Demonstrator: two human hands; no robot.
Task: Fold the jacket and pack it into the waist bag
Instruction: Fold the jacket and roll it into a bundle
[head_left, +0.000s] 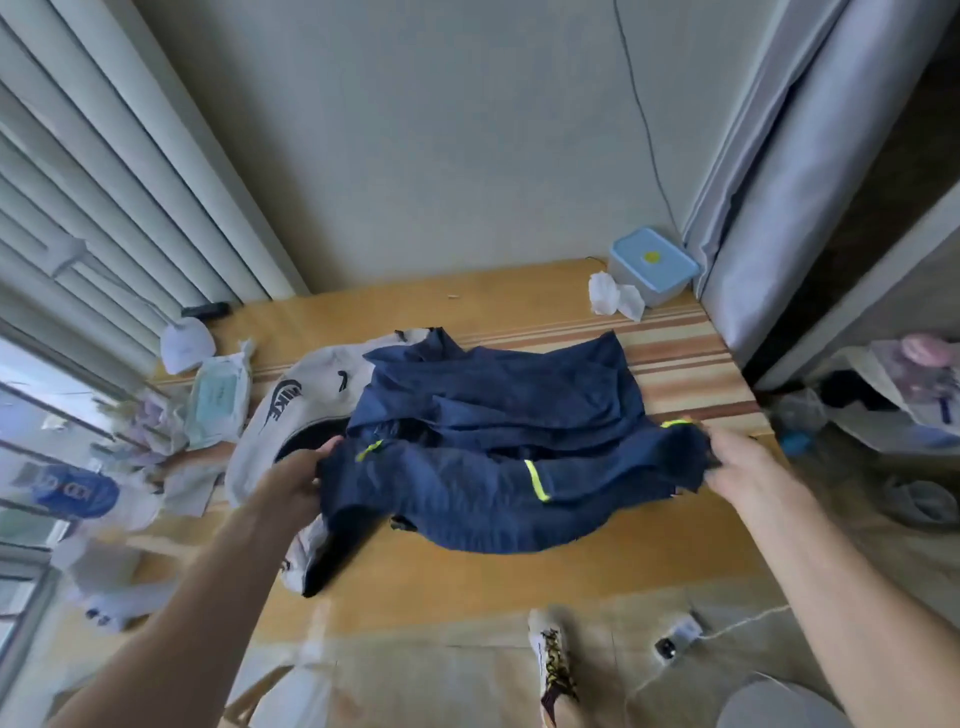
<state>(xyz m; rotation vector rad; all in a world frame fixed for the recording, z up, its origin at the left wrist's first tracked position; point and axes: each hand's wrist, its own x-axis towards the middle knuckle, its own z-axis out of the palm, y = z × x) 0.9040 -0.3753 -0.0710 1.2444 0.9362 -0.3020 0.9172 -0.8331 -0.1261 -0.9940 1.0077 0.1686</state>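
both hands grip the navy jacket (493, 441) by its near edge, left hand (296, 478) pinching one end, right hand (737, 467) the other; its long axis runs hand to hand, its bulk lying beyond them on the wooden table (467, 582); the grey waist bag (291, 410) lies open just beyond the left hand, partly under the jacket, so i judge that hand nearer for packing.

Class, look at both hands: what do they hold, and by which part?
Both grip the navy jacket by its near edge: left hand at one end, right hand at the other.

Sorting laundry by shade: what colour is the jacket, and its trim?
The jacket is navy blue with neon yellow-green accent strips, clearest in the head view.
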